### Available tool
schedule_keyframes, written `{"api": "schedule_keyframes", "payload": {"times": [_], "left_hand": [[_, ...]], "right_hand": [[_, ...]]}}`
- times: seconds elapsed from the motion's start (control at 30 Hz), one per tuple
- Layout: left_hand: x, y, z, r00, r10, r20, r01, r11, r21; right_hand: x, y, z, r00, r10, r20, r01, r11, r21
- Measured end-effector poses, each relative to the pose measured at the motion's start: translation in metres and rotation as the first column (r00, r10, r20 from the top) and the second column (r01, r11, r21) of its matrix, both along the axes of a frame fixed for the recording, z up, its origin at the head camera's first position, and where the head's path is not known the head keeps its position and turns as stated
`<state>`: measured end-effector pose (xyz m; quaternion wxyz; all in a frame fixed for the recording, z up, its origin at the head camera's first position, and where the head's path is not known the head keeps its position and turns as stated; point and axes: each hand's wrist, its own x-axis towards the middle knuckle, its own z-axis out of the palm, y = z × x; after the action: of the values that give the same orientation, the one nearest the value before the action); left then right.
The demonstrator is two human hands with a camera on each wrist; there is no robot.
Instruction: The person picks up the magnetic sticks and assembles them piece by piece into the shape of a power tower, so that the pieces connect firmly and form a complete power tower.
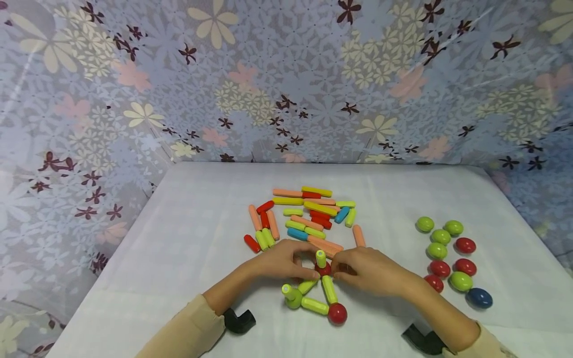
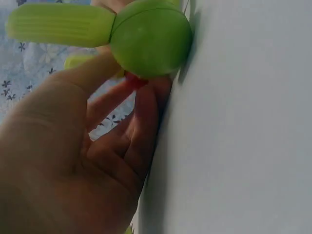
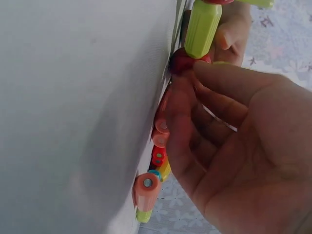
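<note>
A triangle of lime-green rods [image 1: 315,306] joined by balls lies on the white table. Its corners are a green ball [image 1: 293,299], a near red ball [image 1: 337,314] and a far red ball [image 1: 323,270]. From the green ball and the far red ball rises one short green rod [image 1: 321,257] each. My left hand [image 1: 283,261] holds the far red ball from the left, its thumb passing behind the green ball [image 2: 151,41] in the left wrist view. My right hand [image 1: 373,271] pinches that red ball [image 3: 181,62] from the right, thumb against fingers.
Beyond the hands lie many loose rods [image 1: 320,208] in orange, yellow, red, green and blue. At the right are several green balls [image 1: 440,237], several red balls [image 1: 465,267] and a dark blue ball [image 1: 479,298]. Flowered cloth [image 1: 286,79] stands behind the table.
</note>
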<state>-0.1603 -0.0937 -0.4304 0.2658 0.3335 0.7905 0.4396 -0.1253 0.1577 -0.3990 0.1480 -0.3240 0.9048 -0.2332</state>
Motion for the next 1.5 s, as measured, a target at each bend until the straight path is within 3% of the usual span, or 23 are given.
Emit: {"api": "schedule_keyframes", "payload": {"times": [0.1,0.13,0.3,0.5,0.63,0.73,0.97,1.17,1.5], "left_hand": [[0.000,0.003,-0.002,0.995,0.004,-0.101,-0.007,1.000,-0.031],[0.000,0.003,-0.002,0.994,0.005,-0.108,-0.008,1.000,-0.028],[0.000,0.005,-0.004,0.996,-0.001,-0.086,0.000,1.000,-0.012],[0.001,0.004,-0.006,0.998,0.011,-0.063,-0.011,1.000,-0.013],[0.000,0.004,-0.007,0.999,0.005,-0.036,-0.004,1.000,0.012],[0.000,0.006,-0.007,1.000,-0.001,-0.023,0.002,0.999,0.039],[-0.001,0.004,-0.008,0.999,0.008,-0.037,-0.006,0.999,0.042],[0.000,0.001,-0.010,1.000,0.010,-0.008,-0.009,0.999,0.039],[-0.001,0.000,-0.009,1.000,0.022,-0.015,-0.021,0.999,0.032]], "right_hand": [[-0.001,0.001,0.003,0.999,0.015,0.037,-0.015,1.000,-0.001],[-0.003,0.002,0.005,0.999,0.009,0.037,-0.009,1.000,0.002],[-0.020,0.017,0.021,0.994,-0.107,-0.016,0.108,0.994,0.017],[-0.057,0.027,0.024,0.948,-0.269,-0.172,0.285,0.956,0.075],[-0.072,0.027,0.016,0.954,-0.272,-0.128,0.293,0.937,0.191],[-0.077,0.028,0.010,0.946,-0.306,-0.104,0.322,0.922,0.216],[-0.081,0.034,0.004,0.900,-0.411,-0.142,0.426,0.899,0.099],[-0.076,0.037,0.005,0.853,-0.510,-0.105,0.501,0.859,-0.105],[-0.070,0.037,0.011,0.854,-0.511,-0.097,0.483,0.848,-0.217]]}}
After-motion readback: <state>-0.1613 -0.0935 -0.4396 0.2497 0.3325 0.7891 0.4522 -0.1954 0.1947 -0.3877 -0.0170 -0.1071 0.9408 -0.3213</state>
